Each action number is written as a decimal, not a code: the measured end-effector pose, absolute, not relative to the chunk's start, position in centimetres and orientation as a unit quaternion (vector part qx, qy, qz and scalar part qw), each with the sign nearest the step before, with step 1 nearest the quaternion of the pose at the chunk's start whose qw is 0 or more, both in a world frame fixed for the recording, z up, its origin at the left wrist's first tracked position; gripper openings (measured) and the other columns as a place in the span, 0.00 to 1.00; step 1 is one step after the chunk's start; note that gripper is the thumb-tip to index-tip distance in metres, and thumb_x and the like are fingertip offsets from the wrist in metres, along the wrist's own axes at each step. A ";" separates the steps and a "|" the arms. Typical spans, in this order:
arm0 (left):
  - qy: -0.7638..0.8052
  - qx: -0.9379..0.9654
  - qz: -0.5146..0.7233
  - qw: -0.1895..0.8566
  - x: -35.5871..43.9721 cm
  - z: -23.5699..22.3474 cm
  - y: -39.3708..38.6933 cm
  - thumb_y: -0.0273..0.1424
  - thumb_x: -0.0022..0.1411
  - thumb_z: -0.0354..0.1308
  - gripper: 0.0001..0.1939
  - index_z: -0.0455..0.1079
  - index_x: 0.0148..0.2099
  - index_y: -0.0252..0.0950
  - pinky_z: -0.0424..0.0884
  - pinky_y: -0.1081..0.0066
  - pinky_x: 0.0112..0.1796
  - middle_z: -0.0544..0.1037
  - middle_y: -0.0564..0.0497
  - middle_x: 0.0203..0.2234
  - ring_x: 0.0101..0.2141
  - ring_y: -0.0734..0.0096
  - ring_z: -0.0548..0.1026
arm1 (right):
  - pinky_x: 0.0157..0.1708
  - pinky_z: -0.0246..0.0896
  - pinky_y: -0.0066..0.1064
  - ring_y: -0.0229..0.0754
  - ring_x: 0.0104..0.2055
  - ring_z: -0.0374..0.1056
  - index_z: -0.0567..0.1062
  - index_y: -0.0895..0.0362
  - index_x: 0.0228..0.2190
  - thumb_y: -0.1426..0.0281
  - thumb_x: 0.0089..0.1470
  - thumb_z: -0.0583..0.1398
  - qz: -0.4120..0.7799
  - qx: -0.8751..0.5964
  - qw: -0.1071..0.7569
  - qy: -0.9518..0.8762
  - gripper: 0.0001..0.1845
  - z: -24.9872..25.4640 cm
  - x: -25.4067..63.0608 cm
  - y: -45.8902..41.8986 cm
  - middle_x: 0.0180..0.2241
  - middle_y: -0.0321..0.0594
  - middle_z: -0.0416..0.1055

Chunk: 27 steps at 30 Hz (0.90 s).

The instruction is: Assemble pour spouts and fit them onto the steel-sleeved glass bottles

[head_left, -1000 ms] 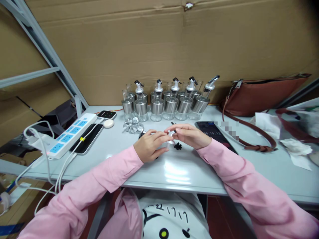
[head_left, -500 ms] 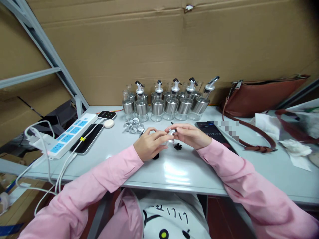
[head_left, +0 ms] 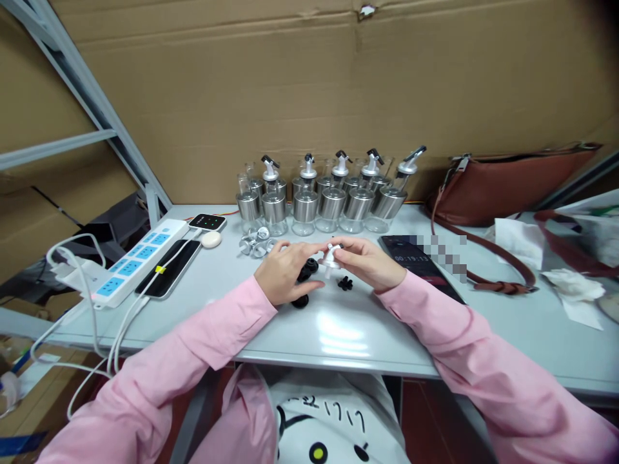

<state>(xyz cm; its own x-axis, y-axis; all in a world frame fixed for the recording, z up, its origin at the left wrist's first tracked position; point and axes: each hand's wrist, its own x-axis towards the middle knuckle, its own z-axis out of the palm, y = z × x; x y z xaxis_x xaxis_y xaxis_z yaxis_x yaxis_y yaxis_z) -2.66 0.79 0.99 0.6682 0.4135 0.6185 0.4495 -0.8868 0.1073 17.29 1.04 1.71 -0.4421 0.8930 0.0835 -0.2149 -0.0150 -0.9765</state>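
Note:
My right hand [head_left: 370, 263] pinches a silver pourer spout [head_left: 331, 258] above the table, its round base pointing down. My left hand [head_left: 289, 272] is open, thumb and fingers spread apart. Its fingertips reach close to the top of the spout; whether they touch it I cannot tell. Round black stoppers [head_left: 300, 300] lie beneath and beside the left hand, partly covered by it. A cluster of small black parts [head_left: 345, 283] rests on the table below the right hand. Several loose silver caps [head_left: 256, 243] are heaped beyond the left hand.
Glass bottles with steel sleeves [head_left: 304, 207] stand in rows at the back, several topped with pourers. To the left are a power strip [head_left: 140, 261], a phone [head_left: 169, 270] and white cables. On the right lie another phone [head_left: 420, 267] and a brown bag [head_left: 512, 187].
My left hand has drawn back slightly left and its thumb has come away from the spout. The spout now shows upright in my right hand, and more black stoppers are visible.

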 end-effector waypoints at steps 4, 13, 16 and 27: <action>-0.299 -0.904 -0.304 0.026 -2.7 1.1 0.8 0.39 0.56 0.58 0.24 0.59 0.51 0.33 0.60 0.62 0.41 0.75 0.47 0.39 0.40 0.62 0.73 | 0.31 0.60 0.27 0.32 0.26 0.65 0.77 0.57 0.30 0.59 0.37 0.68 0.640 -0.328 0.435 -0.542 0.17 1.9 17.5 1.2 0.25 0.34 0.71; -0.360 -0.896 -0.254 0.059 -2.4 0.3 0.9 0.34 0.55 0.58 0.07 0.68 0.30 0.35 0.56 0.63 0.37 0.75 0.51 0.28 0.33 0.66 0.70 | 0.32 0.61 0.29 0.34 0.29 0.66 0.77 0.56 0.31 0.59 0.38 0.68 0.633 -0.337 0.447 -0.535 0.17 2.1 18.1 1.3 0.26 0.34 0.70; -0.339 -0.891 -0.297 0.051 -2.4 0.3 0.9 0.33 0.57 0.57 0.07 0.68 0.31 0.35 0.56 0.65 0.36 0.75 0.53 0.28 0.32 0.68 0.71 | 0.31 0.61 0.29 0.35 0.29 0.66 0.76 0.56 0.30 0.60 0.41 0.67 0.633 -0.327 0.449 -0.540 0.15 2.2 18.2 1.3 0.27 0.35 0.70; -0.283 -0.844 -0.446 0.095 -2.3 1.2 0.3 0.35 0.64 0.53 0.10 0.68 0.34 0.35 0.59 0.67 0.36 0.76 0.52 0.28 0.30 0.71 0.71 | 0.26 0.70 0.28 0.39 0.35 0.71 0.74 0.56 0.34 0.60 0.46 0.64 0.665 -0.290 0.402 -0.558 0.15 2.5 17.9 0.8 0.46 0.45 0.72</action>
<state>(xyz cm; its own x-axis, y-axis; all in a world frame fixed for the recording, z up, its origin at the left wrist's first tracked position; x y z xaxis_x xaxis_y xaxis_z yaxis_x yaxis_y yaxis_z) -2.32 0.33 1.24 0.4418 0.3929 0.8065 0.5629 -0.8214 0.0918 17.93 0.82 2.46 -0.5081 0.8589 0.0639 -0.2119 -0.0527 -0.9759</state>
